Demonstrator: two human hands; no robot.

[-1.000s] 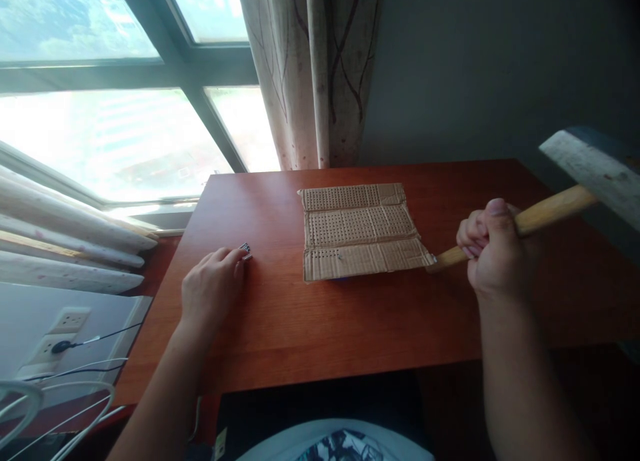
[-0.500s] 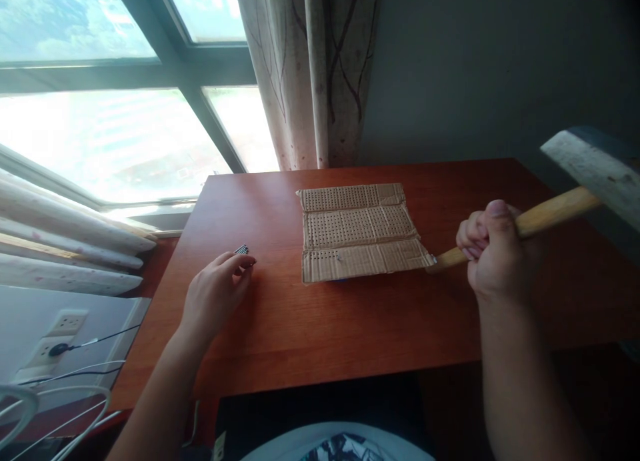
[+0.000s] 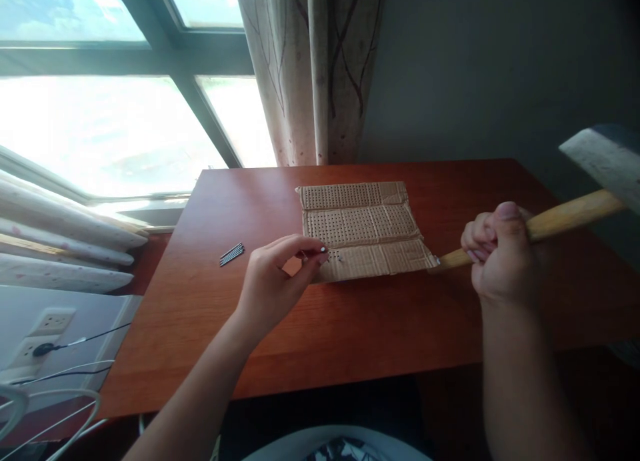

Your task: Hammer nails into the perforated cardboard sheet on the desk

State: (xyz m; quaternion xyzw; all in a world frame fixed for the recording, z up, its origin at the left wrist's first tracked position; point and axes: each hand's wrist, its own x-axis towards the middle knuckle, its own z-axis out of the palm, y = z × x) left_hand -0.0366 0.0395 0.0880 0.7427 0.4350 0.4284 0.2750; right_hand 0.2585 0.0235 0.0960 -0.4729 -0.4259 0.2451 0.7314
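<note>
My left hand (image 3: 280,274) pinches a nail (image 3: 323,249), its pale head showing at the fingertips, over the near left part of the cardboard sheet (image 3: 370,264). Rows of small holes cover most of that folded sheet; its near right strip is unpunched. One small nail appears to stand in the cardboard just right of my fingers. My right hand (image 3: 503,251) is wrapped around the wooden handle of a hammer (image 3: 575,214), held up at the right with its metal head at the frame edge. A small bundle of nails (image 3: 232,254) lies on the table to the left.
The reddish wooden table (image 3: 380,327) stands against a wall and a window with curtains (image 3: 310,74). At the lower left are wall sockets (image 3: 54,321) with a plug (image 3: 46,349) and several cables. Part of a white rounded thing shows at the bottom edge.
My left hand has moved right from the nail bundle to the cardboard, with a nail in its fingertips. The hammer in my right hand has shifted slightly right.
</note>
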